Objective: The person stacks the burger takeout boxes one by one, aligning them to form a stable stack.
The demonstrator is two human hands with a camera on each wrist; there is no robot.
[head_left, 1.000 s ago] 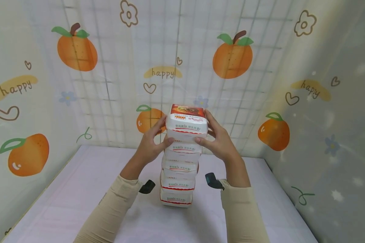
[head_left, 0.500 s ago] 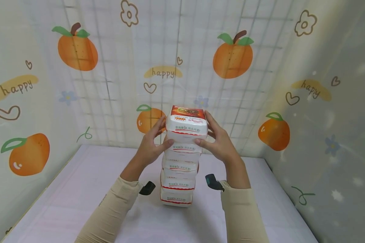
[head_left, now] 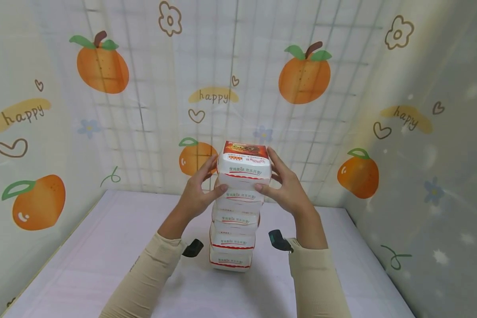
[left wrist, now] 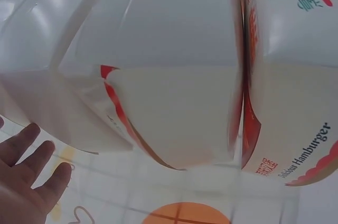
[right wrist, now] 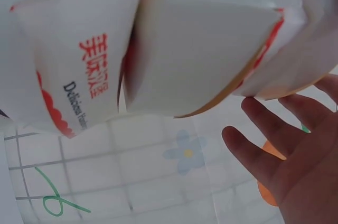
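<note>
White paper hamburger boxes with red trim stand in a leaning stack. The top hamburger box (head_left: 244, 170) has a red burger picture on its lid and sits right over the box below (head_left: 240, 198). My left hand (head_left: 198, 190) grips its left side, thumb low on the front. On the opposite side my right hand (head_left: 284, 187) holds it the same way, fingers reaching behind. Both wrist views show fingertips along the edge of the upper box, while lower boxes (left wrist: 296, 76) (right wrist: 79, 60) fill the other side of each picture.
The stack's bottom box (head_left: 230, 258) rests on a white-covered table (head_left: 135, 247). Behind and beside it hangs a pale curtain (head_left: 254, 53) printed with oranges, with a wire grid showing through. Dark wrist devices (head_left: 193, 248) jut from both sleeves.
The top box and both hands have come down very slightly, and the box's lid now shows lower in the head view. The boxes beneath look the same.
</note>
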